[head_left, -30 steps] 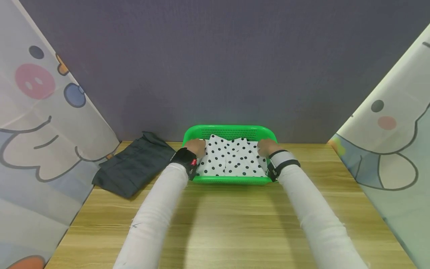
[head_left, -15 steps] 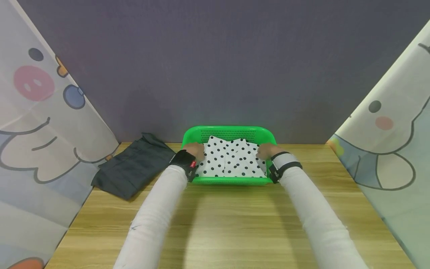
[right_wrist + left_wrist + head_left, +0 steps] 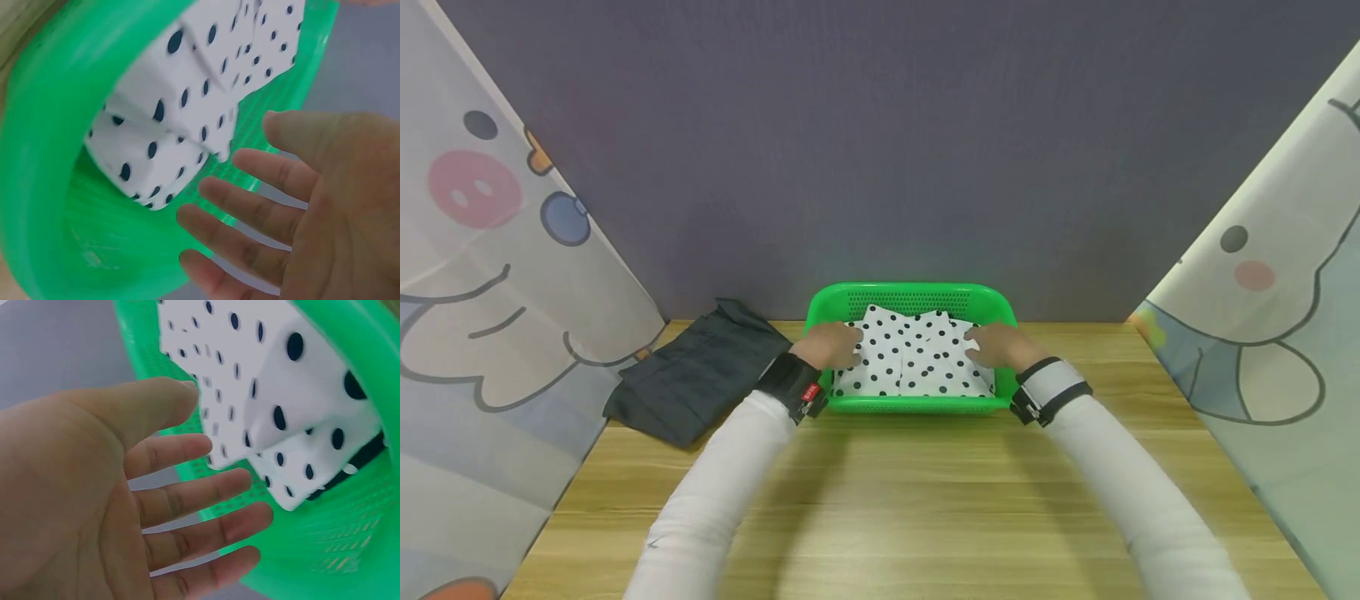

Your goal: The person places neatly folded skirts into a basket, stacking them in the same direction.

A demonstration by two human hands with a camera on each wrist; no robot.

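Observation:
A white cloth with black dots [image 3: 917,354] lies folded inside a green plastic basket [image 3: 917,405]. My left hand [image 3: 831,344] is over the basket's left end; in the left wrist view its fingers are spread and nearly straight, with nothing between them and the thumb. Over the right end is my right hand [image 3: 1000,345], its fingers likewise extended and holding nothing in the right wrist view. Beneath the dotted cloth, a dark striped edge [image 3: 350,469] peeks out in the left wrist view.
A dark grey folded cloth [image 3: 700,371] lies on the wooden table [image 3: 910,500], left of the basket. Behind the basket rises a grey wall [image 3: 910,150]. Panels with cartoon prints flank the table on both sides.
Both hands have let go of the dotted cloth's sides and spread their fingers. They have drawn slightly outward, left and right, while the cloth stays in the basket.

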